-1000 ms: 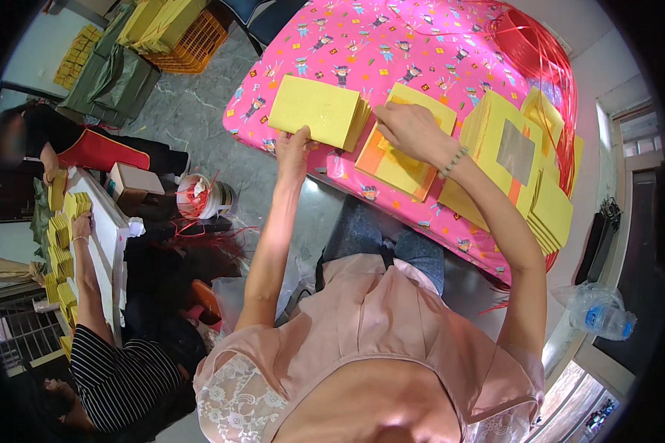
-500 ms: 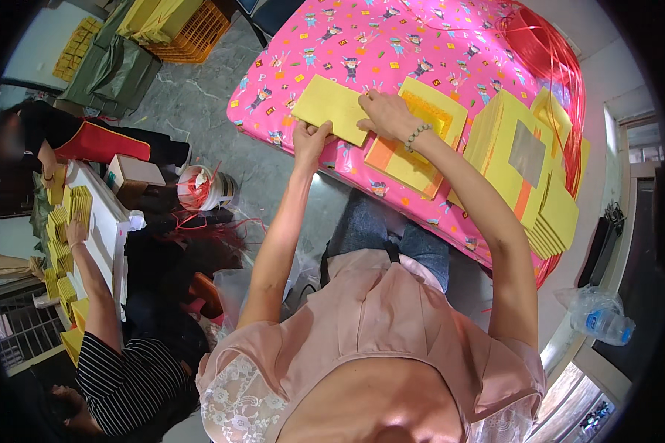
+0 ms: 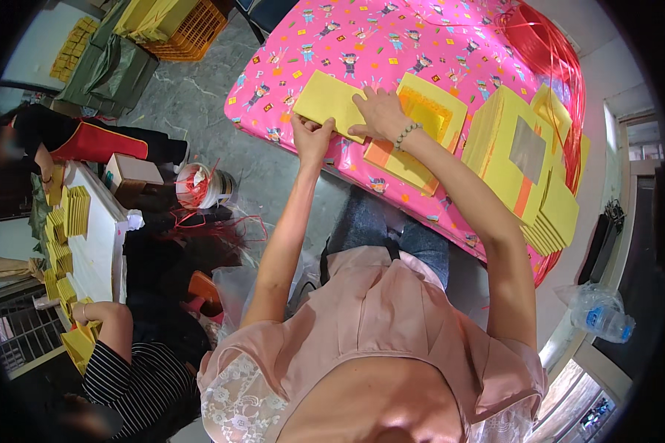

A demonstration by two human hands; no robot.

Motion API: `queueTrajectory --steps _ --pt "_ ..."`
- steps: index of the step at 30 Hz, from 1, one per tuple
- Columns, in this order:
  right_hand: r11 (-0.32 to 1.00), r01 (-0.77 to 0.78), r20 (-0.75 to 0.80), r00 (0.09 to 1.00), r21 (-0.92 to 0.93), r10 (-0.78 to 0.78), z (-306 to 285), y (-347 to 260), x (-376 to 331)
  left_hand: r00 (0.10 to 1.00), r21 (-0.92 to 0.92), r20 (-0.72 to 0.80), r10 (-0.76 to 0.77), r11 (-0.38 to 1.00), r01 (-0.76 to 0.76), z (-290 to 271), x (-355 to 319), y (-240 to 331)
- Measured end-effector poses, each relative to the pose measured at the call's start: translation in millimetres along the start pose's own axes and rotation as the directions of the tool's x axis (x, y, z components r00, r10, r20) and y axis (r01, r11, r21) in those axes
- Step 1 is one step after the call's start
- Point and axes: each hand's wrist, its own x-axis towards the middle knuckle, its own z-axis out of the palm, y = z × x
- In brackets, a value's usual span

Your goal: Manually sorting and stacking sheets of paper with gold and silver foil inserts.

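The grip of the left hand (image 3: 312, 139) is closed on the near edge of a yellow paper stack (image 3: 331, 102), thumb on top and fingers hidden beneath it. The right hand (image 3: 379, 112) lies flat on the same stack, fingers spread and pressing down on its right end, with a bead bracelet (image 3: 406, 134) at the wrist. The stack rests on the near left part of a tabletop covered by a pink patterned cloth (image 3: 391, 37), close to the edge nearest the person.

Just to the right of the stack, partly under the right hand, lies a yellow sheet with an orange border (image 3: 414, 140). Farther right stands a tall pile of yellow paper (image 3: 510, 159), its top sheet bearing a silver square and an orange strip, and more yellow sheets fan out below it toward the cloth's edge. A bundle of red string (image 3: 550, 52) curls along the far right side of the cloth.

On the floor to the left sits a small white bucket (image 3: 203, 186) holding red string. Beyond it, a white tabletop (image 3: 100, 244) carries rows of small yellow paper bundles (image 3: 74, 210), where another person in a striped sleeve (image 3: 137, 380) works. An orange crate (image 3: 185, 26) stands at the upper left, and a plastic water bottle (image 3: 602, 319) lies at the lower right.
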Motion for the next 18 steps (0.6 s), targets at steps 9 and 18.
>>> queueTrajectory --steps 9,18 --pt "0.999 -0.042 -0.035 0.999 -0.011 0.041 0.0 -3.9 0.7 0.797 0.769 0.153 0.584 0.437 -0.468 -6.6 -16.4 22.4" --pt "0.999 0.019 0.004 1.0 0.029 -0.019 -6.4 8.4 -16.8 0.842 0.85 0.443 0.309 0.153 -0.503 -12.8 -5.7 -6.3"
